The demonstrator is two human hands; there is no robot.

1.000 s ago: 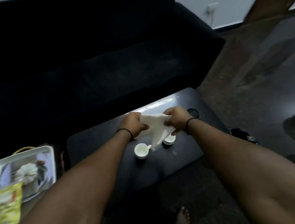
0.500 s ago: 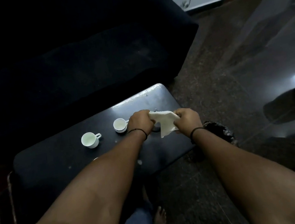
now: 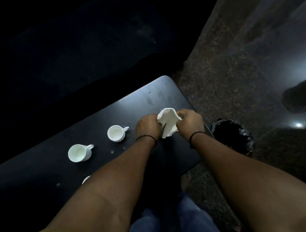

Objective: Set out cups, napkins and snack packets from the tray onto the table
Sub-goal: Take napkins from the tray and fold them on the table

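A white napkin (image 3: 168,122) is bunched between my left hand (image 3: 148,128) and my right hand (image 3: 190,121), both gripping it above the right end of the low black table (image 3: 151,96). Two white cups stand on the table to the left of my hands: one cup (image 3: 116,133) close to my left hand, another cup (image 3: 79,152) further left. A sliver of a third white piece (image 3: 86,180) shows beside my left forearm, mostly hidden. The tray and snack packets are out of view.
A dark sofa (image 3: 82,47) runs along the table's far side. A black bin with a bag liner (image 3: 231,135) stands on the speckled floor just right of the table. My knees in jeans (image 3: 171,227) are below.
My view swung right, so the tray left the frame and the cups slid leftward. Both hands carried the napkin to the table's right end and crumpled it tighter.
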